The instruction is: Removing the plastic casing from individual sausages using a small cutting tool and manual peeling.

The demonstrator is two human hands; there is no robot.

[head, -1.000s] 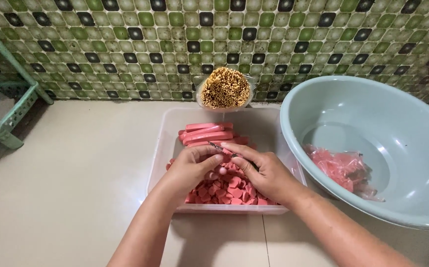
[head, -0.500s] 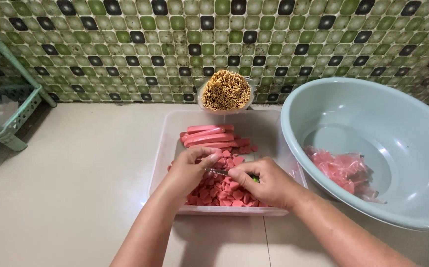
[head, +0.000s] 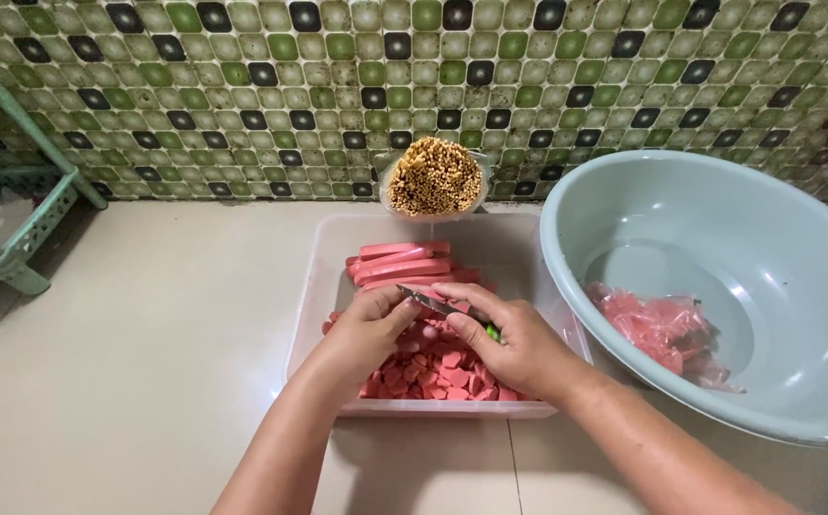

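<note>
A wall of green, white and black mosaic tiles point(head: 566, 67) runs behind a pale tiled floor point(head: 147, 362), and the work goes on right down there. A clear plastic tub point(head: 311, 305) sits in the middle, with whole pink sausages point(head: 399, 262) stacked at its far end and a heap of cut pink slices point(head: 438, 367) at the near end. Both hands are over the tub, close together above the slices. The right hand point(head: 519, 343) is closed around a small knife point(head: 431, 304) with a green handle showing at the thumb; the blade points left towards the other hand. The left hand point(head: 366, 329) has its fingers curled in at the blade's tip, pinching something there, though what it grips is hidden by the fingers. So the knife lies between the two hands, held by the right and met by the left, just above the slices and just in front of the whole sausages.

Behind the tub, touching its far rim, stands a cup of wooden skewers point(head: 433, 176). To the right is a big pale-blue basin point(head: 719, 286) with pink wrappers point(head: 666, 329) lying in it. At the far left stands a green plastic rack point(head: 23, 219).
</note>
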